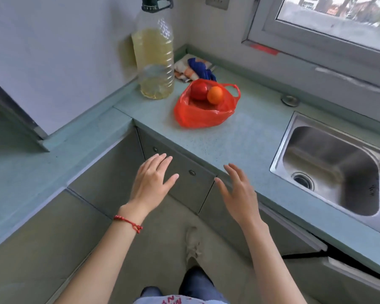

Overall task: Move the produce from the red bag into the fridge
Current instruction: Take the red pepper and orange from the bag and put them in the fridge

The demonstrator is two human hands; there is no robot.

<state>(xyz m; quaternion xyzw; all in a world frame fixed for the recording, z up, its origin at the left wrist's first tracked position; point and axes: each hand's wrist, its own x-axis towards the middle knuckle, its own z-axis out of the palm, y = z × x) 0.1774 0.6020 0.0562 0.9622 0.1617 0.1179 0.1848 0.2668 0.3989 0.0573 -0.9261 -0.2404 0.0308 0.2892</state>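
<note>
Two round, smooth fruits (206,93) sit in crinkly red bag (198,115).

Almost no writing can be read here. At six o'clock, on the bottom edge, the person's pale shirt (176,300) carries pink capital letters, cut off by the frame and seen upside down; something like "N" and "A" shows, but no whole word can be made out. The big oil bottle (155,62) at eleven o'clock shows no readable label.
</note>
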